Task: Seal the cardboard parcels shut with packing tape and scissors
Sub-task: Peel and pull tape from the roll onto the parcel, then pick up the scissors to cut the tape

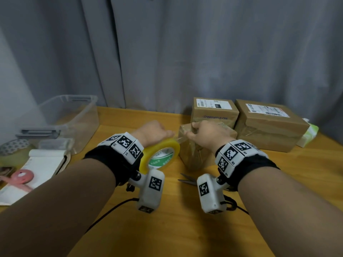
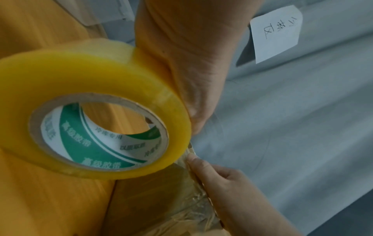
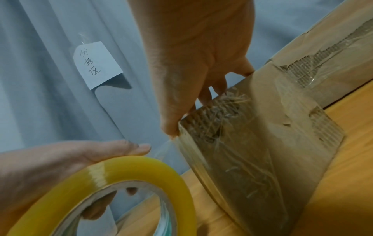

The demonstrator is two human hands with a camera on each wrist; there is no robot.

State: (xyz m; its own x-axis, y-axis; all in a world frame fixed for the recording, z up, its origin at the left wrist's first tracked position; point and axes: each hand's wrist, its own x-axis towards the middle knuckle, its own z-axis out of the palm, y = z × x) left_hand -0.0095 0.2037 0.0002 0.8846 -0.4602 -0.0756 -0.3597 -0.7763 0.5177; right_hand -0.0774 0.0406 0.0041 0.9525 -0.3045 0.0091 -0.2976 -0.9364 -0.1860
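My left hand (image 1: 156, 132) holds a yellow roll of packing tape (image 1: 160, 154) upright, thumb on its rim (image 3: 139, 147) and fingers through the core. A short clear strip of tape (image 3: 163, 148) runs from the roll to the top corner of a small brown parcel (image 1: 193, 156) standing on the wooden table. My right hand (image 1: 206, 132) grips the parcel's top, its thumb (image 2: 193, 161) pressing the tape at the edge. Older wrinkled tape covers the parcel's side (image 3: 242, 167). The scissors (image 1: 187, 179) lie open on the table in front of the parcel, partly hidden by my right wrist camera.
Two larger labelled parcels (image 1: 213, 112) (image 1: 267, 127) stand behind the small one against the grey curtain. A clear plastic bin (image 1: 74, 115) stands at the back left, with a notebook (image 1: 44, 164) and small items nearer. A handwritten paper note (image 3: 96, 63) hangs on the curtain.
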